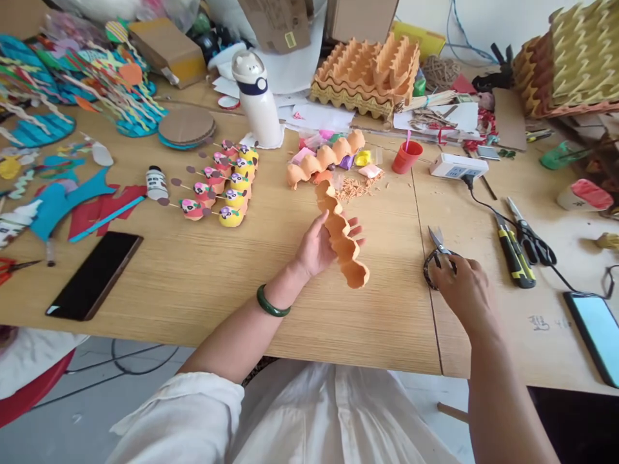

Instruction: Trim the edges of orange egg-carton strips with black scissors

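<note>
**A Busy Wooden Tabletop (232,283)**

The tabletop is light brown wood with a thin dark line (436,332) across it. The left hand (315,250) holds an orange egg carton strip (346,249) between thumb and fingers, over the wood. The right hand (463,288) touches small scissors (438,239); I cannot tell if it grips them. Stacked egg trays (365,74) and a white bottle (261,109) stand at the back, near a white wall (469,22). Below, the floor (120,399) is gray.
</note>
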A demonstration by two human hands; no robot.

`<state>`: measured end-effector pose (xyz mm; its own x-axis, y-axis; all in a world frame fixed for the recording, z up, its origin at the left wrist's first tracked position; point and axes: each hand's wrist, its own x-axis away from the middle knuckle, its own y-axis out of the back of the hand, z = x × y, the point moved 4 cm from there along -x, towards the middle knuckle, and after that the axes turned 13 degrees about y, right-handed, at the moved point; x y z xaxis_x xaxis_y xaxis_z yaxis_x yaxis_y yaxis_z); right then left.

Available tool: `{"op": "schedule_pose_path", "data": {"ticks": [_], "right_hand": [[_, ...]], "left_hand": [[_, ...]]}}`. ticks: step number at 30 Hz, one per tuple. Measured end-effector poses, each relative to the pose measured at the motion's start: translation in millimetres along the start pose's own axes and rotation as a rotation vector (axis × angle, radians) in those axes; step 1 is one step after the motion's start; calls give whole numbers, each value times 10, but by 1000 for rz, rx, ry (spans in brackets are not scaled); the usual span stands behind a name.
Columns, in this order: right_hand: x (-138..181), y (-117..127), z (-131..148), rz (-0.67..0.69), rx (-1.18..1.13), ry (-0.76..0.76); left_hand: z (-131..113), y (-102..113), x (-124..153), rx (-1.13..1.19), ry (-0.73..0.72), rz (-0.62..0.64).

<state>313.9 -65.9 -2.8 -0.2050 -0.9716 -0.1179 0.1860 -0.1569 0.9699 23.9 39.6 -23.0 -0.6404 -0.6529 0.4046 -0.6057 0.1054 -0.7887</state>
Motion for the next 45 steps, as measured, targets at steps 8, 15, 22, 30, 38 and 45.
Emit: {"op": "schedule_pose_path", "data": {"ticks": [8, 15, 22, 30, 38, 45], "right_hand": [[-32, -31, -85, -60, -450, -164], [-373, -155, 767, 179, -1447, -53], [-394, -536, 1346, 184, -1584, 193], [-305, -584, 1244, 77, -1463, 218], [-346, -616, 1254, 65, -1564, 209], [-368, -630, 1220, 136, -1719, 182]], "left_hand": [[-46, -14, 32, -203, -86, -23], [-27, 9, -29, -158, -179, -77], [-44, -2, 12, -260, -287, -247], [-19, -24, 9, -208, -185, -259], [159, -141, 3, -1, -120, -106], [138, -74, -13, 25, -202, -164]]}}
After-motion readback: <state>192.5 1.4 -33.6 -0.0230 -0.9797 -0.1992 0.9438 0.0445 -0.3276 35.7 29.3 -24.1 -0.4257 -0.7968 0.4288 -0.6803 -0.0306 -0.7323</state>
